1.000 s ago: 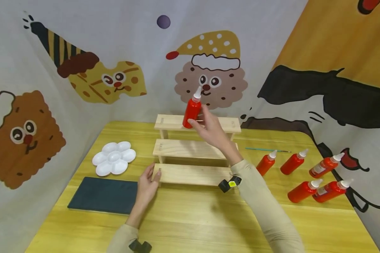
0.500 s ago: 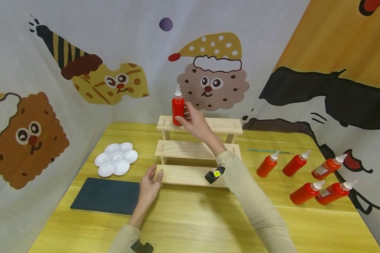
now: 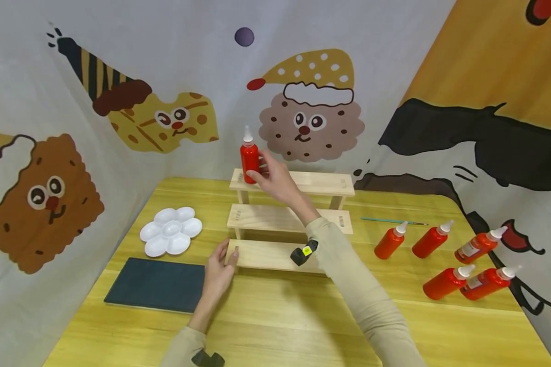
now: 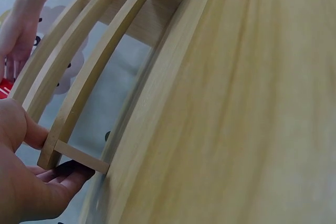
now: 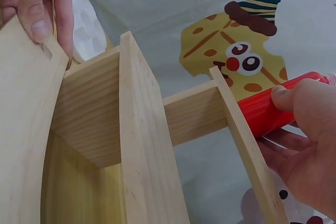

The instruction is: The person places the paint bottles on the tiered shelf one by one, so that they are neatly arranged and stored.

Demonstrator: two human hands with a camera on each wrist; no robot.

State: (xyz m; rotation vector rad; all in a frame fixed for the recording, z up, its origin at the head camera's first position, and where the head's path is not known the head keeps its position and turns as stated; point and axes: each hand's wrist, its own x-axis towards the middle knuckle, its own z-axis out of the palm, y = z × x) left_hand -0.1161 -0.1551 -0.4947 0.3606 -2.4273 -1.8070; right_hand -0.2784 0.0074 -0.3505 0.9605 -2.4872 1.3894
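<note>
My right hand (image 3: pixel 277 178) grips a red squeeze bottle (image 3: pixel 250 159) with a white pointed nozzle. The bottle stands upright at the left end of the top step of a wooden three-tier rack (image 3: pixel 275 217); in the right wrist view its base (image 5: pixel 257 116) meets the top board. My left hand (image 3: pixel 218 270) holds the left end of the lowest step, thumb on top. In the left wrist view the left hand's fingers (image 4: pixel 63 182) reach beneath that board's end.
Several more red bottles (image 3: pixel 444 282) stand on the table's right side. A thin turquoise brush (image 3: pixel 392 221) lies behind them. On the left are a white flower-shaped palette (image 3: pixel 171 230) and a dark rectangular board (image 3: pixel 156 284). A printed cloth (image 3: pixel 193 41) hangs behind the table.
My right hand has carried the red bottle leftward along the top step and set it upright from a tilt. The left hand keeps its hold on the rack.
</note>
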